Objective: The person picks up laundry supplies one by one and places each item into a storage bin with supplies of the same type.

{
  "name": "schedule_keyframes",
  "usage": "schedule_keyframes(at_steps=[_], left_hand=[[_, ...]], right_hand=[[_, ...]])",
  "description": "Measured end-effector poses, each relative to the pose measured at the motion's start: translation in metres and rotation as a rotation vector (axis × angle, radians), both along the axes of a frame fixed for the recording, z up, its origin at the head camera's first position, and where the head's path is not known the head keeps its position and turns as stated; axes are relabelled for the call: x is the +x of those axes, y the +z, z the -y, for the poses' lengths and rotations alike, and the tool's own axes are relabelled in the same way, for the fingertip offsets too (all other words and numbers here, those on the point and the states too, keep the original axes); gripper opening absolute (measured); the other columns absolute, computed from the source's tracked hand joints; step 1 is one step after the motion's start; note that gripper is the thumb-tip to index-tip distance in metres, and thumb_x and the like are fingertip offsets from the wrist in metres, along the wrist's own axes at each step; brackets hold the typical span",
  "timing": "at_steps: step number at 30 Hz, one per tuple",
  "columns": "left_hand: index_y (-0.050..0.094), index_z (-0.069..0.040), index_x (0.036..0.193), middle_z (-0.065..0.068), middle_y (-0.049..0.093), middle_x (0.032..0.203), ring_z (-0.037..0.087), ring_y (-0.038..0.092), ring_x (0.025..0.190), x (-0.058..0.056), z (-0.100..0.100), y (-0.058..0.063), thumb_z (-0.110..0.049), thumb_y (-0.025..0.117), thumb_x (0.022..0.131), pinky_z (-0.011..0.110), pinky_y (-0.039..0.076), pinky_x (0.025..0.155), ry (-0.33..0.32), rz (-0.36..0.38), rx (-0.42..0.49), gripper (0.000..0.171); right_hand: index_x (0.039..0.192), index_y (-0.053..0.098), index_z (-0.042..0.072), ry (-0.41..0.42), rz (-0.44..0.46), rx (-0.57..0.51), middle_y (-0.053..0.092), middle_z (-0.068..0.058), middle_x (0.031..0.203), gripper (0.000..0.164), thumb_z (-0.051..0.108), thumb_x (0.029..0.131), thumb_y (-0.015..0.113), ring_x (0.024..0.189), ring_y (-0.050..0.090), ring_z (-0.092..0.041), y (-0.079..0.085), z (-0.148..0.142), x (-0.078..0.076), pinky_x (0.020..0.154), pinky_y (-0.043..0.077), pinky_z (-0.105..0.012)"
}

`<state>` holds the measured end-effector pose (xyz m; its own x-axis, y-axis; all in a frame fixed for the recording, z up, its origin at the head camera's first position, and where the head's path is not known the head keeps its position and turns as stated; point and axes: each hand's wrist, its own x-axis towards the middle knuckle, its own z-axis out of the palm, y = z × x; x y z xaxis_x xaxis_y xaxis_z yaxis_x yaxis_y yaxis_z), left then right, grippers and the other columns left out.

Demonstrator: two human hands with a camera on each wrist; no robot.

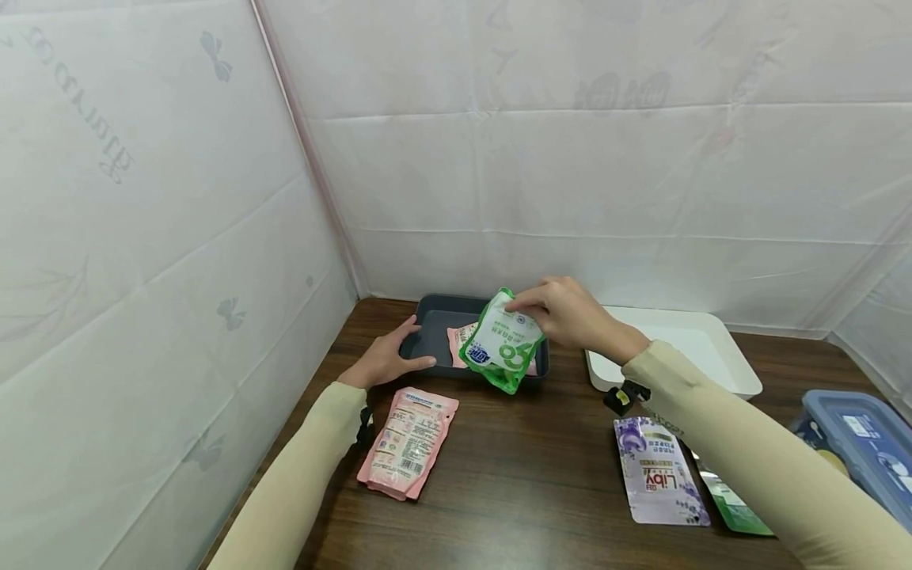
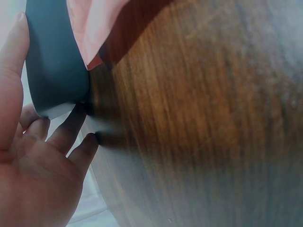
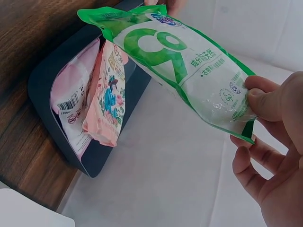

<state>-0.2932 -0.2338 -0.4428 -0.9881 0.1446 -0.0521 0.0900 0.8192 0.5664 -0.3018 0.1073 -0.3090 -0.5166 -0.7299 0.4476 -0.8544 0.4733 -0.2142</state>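
My right hand pinches a corner of a green-and-white plastic pouch between thumb and fingers. The pouch hangs tilted over the dark grey tray, covering part of it in the head view. Inside the tray lie a pink pouch with a printed figure and a paler pink pouch with a barcode. My left hand is at the tray's left end, thumb and fingers spread around the corner, fingertips against its wall. Just in front of that hand lies a pink pouch pile.
A white tray stands at the back right, partly behind my right forearm. A purple Liby pouch and a green pouch lie at the front right. Beyond them is a blue-lidded box. White sheeting walls the table's back and left.
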Motion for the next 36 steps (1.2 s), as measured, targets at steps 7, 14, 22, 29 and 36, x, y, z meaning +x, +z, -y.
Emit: schedule_keyframes(at_steps=[7,14,22,29,36], left_hand=[[0.032,-0.015,0.154,0.003,0.013,0.163,0.034,0.021,0.146,0.0,0.0,0.0,-0.062,0.07,0.081,0.057,0.025,0.113,-0.006,-0.001,0.005,0.094],[0.032,-0.015,0.154,0.003,0.013,0.163,0.034,0.021,0.146,-0.001,0.0,0.0,-0.062,0.069,0.081,0.057,0.025,0.113,-0.006,-0.004,0.002,0.094],[0.032,-0.015,0.154,0.003,0.014,0.163,0.034,0.021,0.146,0.0,0.0,0.0,-0.062,0.069,0.081,0.057,0.025,0.113,0.001,-0.001,0.003,0.095],[0.032,-0.016,0.154,0.003,0.013,0.163,0.033,0.021,0.146,0.0,0.0,-0.001,-0.062,0.07,0.08,0.057,0.025,0.113,0.009,0.002,0.008,0.095],[0.033,-0.016,0.153,0.003,0.014,0.163,0.033,0.022,0.146,0.002,-0.001,-0.001,-0.062,0.07,0.081,0.056,0.025,0.113,0.004,-0.005,0.016,0.094]], right_hand=[[0.108,0.077,0.014,-0.041,0.01,-0.004,0.071,-0.002,0.083,0.02,0.007,0.092,0.067,0.061,0.04,-0.014,-0.001,-0.001,-0.006,0.05,0.038,-0.027],[0.111,0.077,0.014,-0.099,0.008,-0.02,0.071,-0.004,0.082,0.023,0.005,0.093,0.065,0.063,0.045,-0.015,-0.004,-0.001,-0.01,0.052,0.038,-0.029],[0.11,0.077,0.013,-0.137,-0.008,-0.09,0.07,-0.004,0.076,0.021,0.007,0.093,0.064,0.059,0.041,-0.016,-0.01,0.001,-0.012,0.052,0.035,-0.029],[0.111,0.076,0.012,-0.12,0.0,-0.116,0.071,-0.005,0.077,0.022,0.005,0.094,0.063,0.055,0.038,-0.015,-0.014,0.003,-0.014,0.048,0.032,-0.028],[0.111,0.076,0.01,-0.129,0.007,-0.135,0.073,-0.007,0.082,0.023,0.004,0.094,0.061,0.052,0.036,-0.014,-0.018,0.004,-0.016,0.047,0.031,-0.027]])
